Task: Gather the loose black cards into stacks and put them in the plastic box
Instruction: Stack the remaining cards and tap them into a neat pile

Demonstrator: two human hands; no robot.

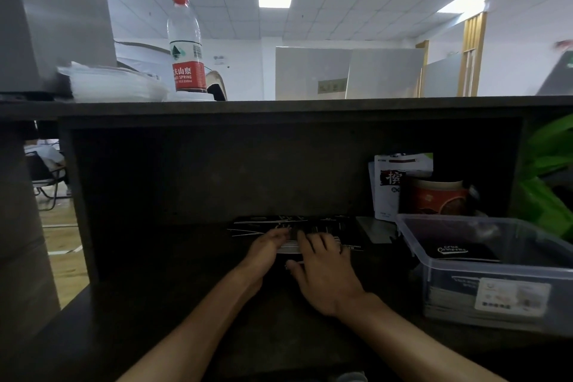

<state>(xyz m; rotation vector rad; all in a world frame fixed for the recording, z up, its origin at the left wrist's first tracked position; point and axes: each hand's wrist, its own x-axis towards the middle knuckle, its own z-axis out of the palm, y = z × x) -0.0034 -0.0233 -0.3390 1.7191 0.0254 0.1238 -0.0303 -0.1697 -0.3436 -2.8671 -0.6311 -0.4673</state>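
Note:
Loose black cards (313, 223) with white print lie spread on the dark desk, deep under the shelf. My left hand (266, 250) and my right hand (325, 270) rest side by side on the near cards, fingers bent over a small stack (290, 246) pressed between them. The clear plastic box (496, 270) stands to the right of my hands. A black card stack (459, 253) with white lettering lies inside it.
A dark shelf (279, 108) runs overhead with a water bottle (186, 43) and clear plastic lids (114, 84) on top. Behind the box stand a white pouch (387, 186) and a red cup (437, 197). Green leaves (545, 177) hang at the right.

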